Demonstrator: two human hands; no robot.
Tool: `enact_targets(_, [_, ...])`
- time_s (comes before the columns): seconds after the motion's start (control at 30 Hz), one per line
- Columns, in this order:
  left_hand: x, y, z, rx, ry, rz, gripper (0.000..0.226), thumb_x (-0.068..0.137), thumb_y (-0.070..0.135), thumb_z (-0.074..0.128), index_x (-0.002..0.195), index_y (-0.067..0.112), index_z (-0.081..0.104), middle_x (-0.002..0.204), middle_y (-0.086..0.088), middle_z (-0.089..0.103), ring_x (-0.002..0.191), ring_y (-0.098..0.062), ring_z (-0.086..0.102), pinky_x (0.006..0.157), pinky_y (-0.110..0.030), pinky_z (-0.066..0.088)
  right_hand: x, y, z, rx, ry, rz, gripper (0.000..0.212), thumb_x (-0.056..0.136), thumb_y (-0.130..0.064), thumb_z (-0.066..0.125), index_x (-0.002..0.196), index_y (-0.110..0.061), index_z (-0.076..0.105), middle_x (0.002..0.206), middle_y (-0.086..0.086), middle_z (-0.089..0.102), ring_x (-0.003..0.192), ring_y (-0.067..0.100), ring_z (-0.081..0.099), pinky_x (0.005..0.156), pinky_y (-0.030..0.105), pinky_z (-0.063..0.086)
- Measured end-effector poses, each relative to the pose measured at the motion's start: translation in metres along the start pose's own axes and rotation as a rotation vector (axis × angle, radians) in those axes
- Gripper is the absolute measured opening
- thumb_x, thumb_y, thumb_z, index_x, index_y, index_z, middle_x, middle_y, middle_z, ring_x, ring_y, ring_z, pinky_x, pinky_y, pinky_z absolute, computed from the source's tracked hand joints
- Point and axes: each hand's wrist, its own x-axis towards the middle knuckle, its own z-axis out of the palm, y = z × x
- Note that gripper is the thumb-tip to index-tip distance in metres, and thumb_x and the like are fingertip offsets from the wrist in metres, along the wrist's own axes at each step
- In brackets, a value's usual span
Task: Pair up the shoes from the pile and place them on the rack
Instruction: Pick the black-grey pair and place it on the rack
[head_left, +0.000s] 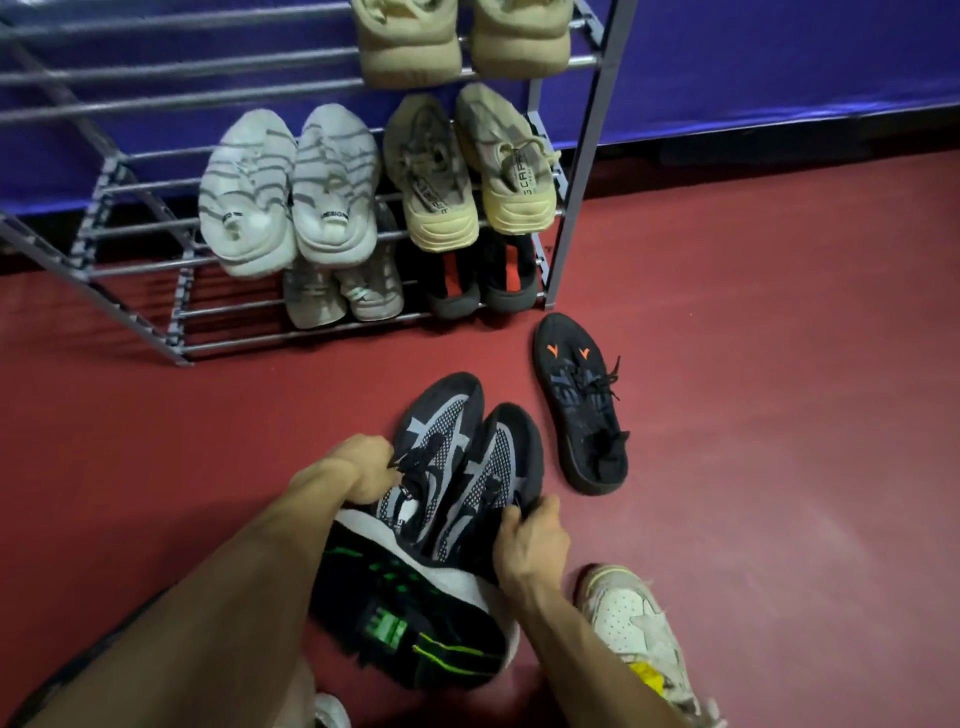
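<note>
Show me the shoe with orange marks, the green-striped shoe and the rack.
orange-marked shoe (582, 410), head view, laced middle.
green-striped shoe (405, 613), head view, black side.
rack (582, 171), head view, right post.

rack (218, 228) is shiny grey metal tubing, the black-grey sneakers (457, 457) are knit mesh cloth, floor (779, 415) looks matt red

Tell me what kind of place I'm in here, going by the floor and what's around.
Probably an indoor sports hall or gym corner, though that is a guess. A smooth red floor runs up to a blue padded-looking wall covering, and a grey metal shoe rack against it holds several pairs of trainers.
</note>
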Motion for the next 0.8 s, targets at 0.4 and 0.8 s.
enact_targets(0.4, [-0.092,-0.013,-0.061,-0.123,0.567,0.161,0.026,0.095,0.037,0.044,0.097,0.016,0.059,0.102,-0.013,0.072,0.098,-0.039,0.065,0.075,-0.040,0.051,-0.017,-0.165,-0.067,0.205,0.106,-0.484,0.007,0.090,-0.016,0.048,0.092,-0.009,0.045,0.097,0.012,0.055,0.087,0.030,0.048,0.074,0.035,0.034])
enact_targets(0.8, [-0.154,-0.057,-0.151,-0.488,1.178,0.156,0.019,0.096,0.024,0.046,0.083,0.013,0.052,0.084,-0.009,0.065,0.088,-0.035,0.060,0.070,-0.040,0.042,-0.036,-0.301,-0.121,0.290,-0.064,-0.654,0.023,0.082,-0.027,0.064,0.068,-0.010,0.060,0.067,0.007,0.068,0.065,0.020,0.058,0.063,0.032,0.046])
